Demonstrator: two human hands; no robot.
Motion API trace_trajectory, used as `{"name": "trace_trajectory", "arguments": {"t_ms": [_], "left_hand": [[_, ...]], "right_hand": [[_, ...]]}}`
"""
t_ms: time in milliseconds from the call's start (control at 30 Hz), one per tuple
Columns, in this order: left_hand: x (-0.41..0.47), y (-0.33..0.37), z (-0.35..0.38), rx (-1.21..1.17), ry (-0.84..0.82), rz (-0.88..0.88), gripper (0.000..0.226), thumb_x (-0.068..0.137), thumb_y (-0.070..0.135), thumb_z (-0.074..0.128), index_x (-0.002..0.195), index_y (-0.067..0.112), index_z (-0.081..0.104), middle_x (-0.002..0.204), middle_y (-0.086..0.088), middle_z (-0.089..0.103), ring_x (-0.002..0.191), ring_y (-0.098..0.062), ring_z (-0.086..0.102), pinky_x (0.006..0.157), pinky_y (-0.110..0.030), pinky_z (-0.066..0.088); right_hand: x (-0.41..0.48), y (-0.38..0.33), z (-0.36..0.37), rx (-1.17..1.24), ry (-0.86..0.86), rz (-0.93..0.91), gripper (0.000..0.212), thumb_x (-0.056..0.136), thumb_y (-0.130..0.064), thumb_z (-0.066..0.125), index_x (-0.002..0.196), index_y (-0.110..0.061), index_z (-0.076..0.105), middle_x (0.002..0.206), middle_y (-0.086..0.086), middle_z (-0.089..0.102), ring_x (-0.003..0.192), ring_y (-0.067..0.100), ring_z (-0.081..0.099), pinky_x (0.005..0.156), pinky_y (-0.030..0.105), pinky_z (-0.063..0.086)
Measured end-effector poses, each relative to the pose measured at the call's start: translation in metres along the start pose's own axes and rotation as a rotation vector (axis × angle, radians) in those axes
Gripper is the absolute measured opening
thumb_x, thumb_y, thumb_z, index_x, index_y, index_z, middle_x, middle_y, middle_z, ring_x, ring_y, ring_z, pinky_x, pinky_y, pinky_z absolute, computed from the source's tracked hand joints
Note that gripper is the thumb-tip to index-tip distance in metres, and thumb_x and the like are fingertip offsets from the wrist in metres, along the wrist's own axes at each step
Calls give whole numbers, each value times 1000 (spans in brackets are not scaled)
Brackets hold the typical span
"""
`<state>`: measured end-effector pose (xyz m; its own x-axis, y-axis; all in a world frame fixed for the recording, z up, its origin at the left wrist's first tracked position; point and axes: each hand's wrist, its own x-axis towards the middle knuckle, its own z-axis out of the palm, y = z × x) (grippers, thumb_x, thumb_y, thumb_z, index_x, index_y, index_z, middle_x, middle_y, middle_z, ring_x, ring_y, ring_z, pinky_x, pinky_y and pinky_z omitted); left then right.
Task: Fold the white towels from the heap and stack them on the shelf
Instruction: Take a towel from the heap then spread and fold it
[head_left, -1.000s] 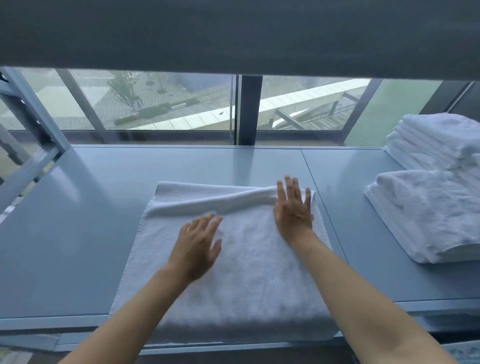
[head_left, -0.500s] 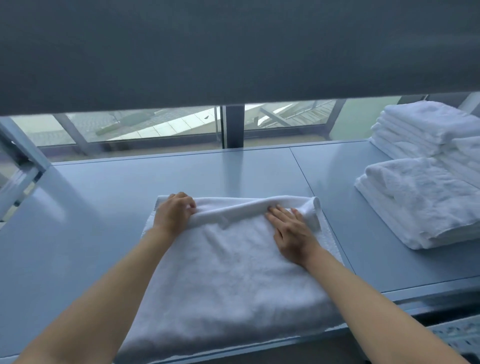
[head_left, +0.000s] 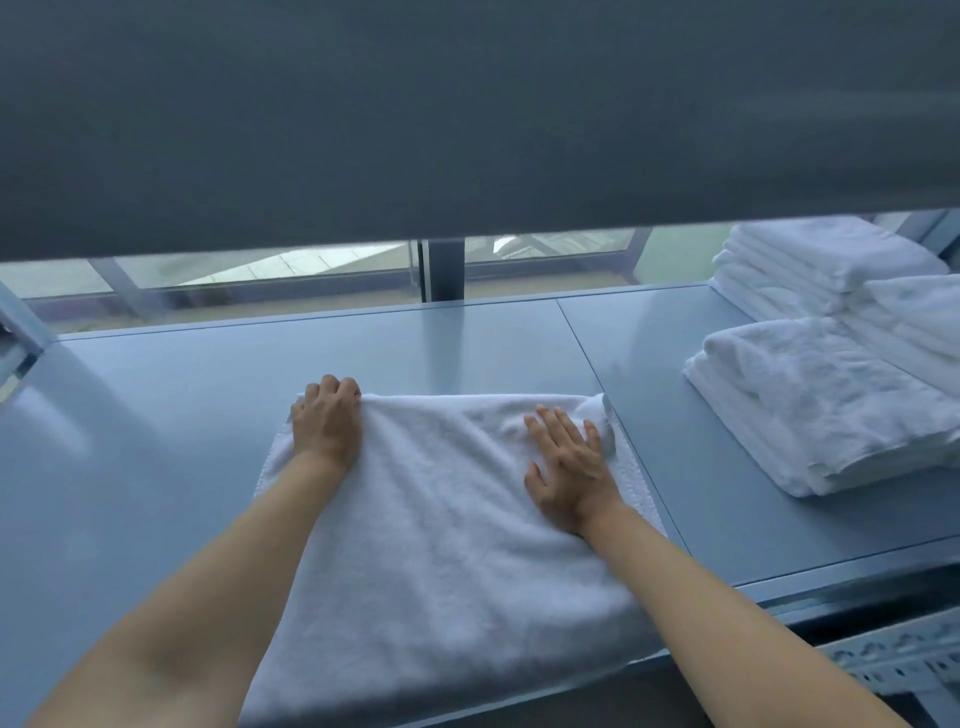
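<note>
A white towel (head_left: 441, 545) lay spread on the grey-blue shelf (head_left: 156, 441), its near edge hanging just over the front lip. The left hand (head_left: 327, 423) was at the towel's far left corner, fingers curled over the far edge and gripping the cloth. The right hand (head_left: 569, 462) lay flat on the towel near its far right corner, fingers straight and slightly spread, pressing down. Just beyond those fingertips the cloth was bunched into a small roll. Both forearms crossed the towel from the near side. Well apart to the right on the same shelf sat a near stack of folded towels (head_left: 831, 410), with a far stack of folded towels (head_left: 815, 260) behind it. A dark roller blind (head_left: 467, 104) hung above the window.
</note>
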<state>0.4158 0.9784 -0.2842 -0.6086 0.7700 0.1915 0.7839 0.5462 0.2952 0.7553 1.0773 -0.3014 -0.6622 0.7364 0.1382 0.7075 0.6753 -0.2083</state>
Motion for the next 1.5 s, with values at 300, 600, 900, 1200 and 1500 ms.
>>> {"name": "trace_trajectory", "arguments": {"t_ms": [300, 600, 900, 1200, 1500], "left_hand": [[-36, -34, -2, -181, -34, 104, 49, 100, 35, 40, 135, 9, 61, 140, -17, 61, 129, -36, 56, 111, -49, 41], [-12, -59, -24, -119, -51, 61, 15, 98, 13, 63, 105, 11, 76, 116, -9, 69, 111, -37, 56, 91, -47, 49], [0, -50, -32, 17, -70, -12, 8, 101, 14, 50, 93, 16, 53, 99, -8, 52, 98, -32, 48, 76, -47, 46], [4, -50, -15, 33, 32, -109, 15, 102, 11, 45, 107, 12, 59, 112, -14, 55, 105, -37, 51, 80, -47, 41], [-70, -6, -20, 28, -27, 203, 54, 97, 33, 35, 145, 13, 49, 154, -14, 46, 143, -37, 41, 106, -62, 41]], "right_hand": [[7, 21, -6, 68, 36, 175, 70, 91, -53, 21, 142, -19, 55, 156, 6, 47, 147, 27, 38, 119, 49, 28], [34, 39, -2, -41, 170, 298, 19, 95, -9, 55, 106, -16, 69, 119, 5, 64, 116, 30, 58, 95, 48, 40], [73, 51, -27, -130, 188, 270, 28, 82, 5, 55, 83, -23, 55, 96, 0, 59, 100, 28, 54, 74, 37, 27], [88, 50, -8, -78, 173, 333, 30, 86, 5, 46, 103, -14, 61, 112, 8, 58, 106, 32, 54, 78, 39, 36], [29, 15, -19, 39, 41, 189, 56, 102, -33, 38, 156, -17, 35, 166, 4, 28, 155, 24, 20, 122, 55, 18]]}}
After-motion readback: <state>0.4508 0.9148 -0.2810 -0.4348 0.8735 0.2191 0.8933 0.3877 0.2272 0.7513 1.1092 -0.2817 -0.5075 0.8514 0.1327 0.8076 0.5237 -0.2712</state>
